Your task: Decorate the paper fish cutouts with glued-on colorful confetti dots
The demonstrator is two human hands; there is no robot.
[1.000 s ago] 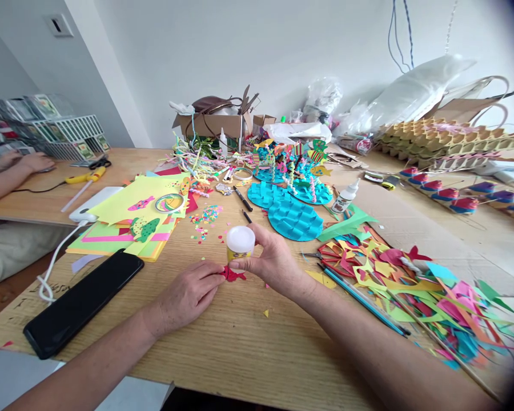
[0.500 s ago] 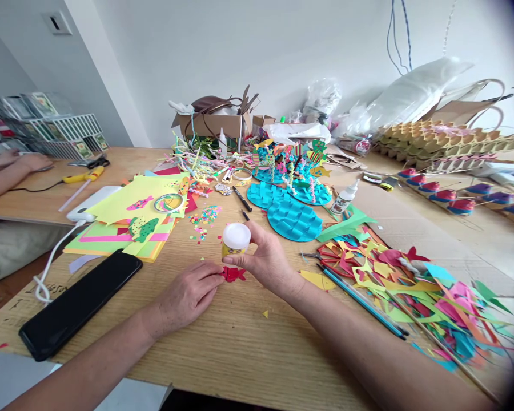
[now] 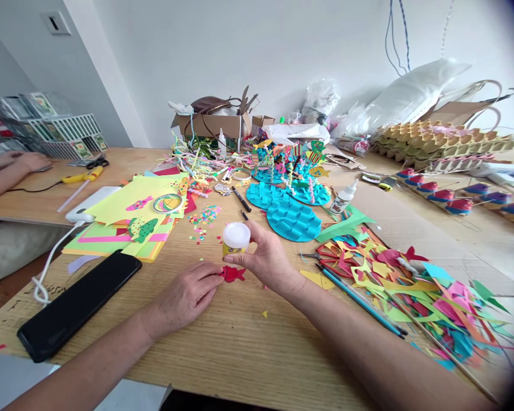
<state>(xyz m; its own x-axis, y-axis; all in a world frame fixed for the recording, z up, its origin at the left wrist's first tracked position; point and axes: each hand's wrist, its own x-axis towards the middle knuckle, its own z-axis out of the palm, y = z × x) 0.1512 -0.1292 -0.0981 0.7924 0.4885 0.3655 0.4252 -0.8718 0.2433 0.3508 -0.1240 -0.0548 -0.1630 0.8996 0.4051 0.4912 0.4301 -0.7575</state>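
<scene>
My right hand (image 3: 268, 260) is closed around a small yellow glue jar (image 3: 235, 239) with a white lid, held upright just above the wooden table (image 3: 240, 348). Directly below the jar lies a small red paper cutout (image 3: 232, 274). My left hand (image 3: 187, 295) rests on the table with its fingertips pressed on the left edge of that red cutout, fingers together.
A black phone (image 3: 77, 304) lies at the left front, beyond it a stack of coloured paper (image 3: 131, 214) with a tape ring (image 3: 169, 202). Blue paper discs (image 3: 293, 218), a pile of paper scraps (image 3: 415, 285), pencils (image 3: 360, 302) and a glue bottle (image 3: 345, 197) fill the right. Another person's hands (image 3: 21, 162) work at far left.
My right hand has lifted the glue jar slightly and shifted it a little to the left. My left hand stays on the red cutout.
</scene>
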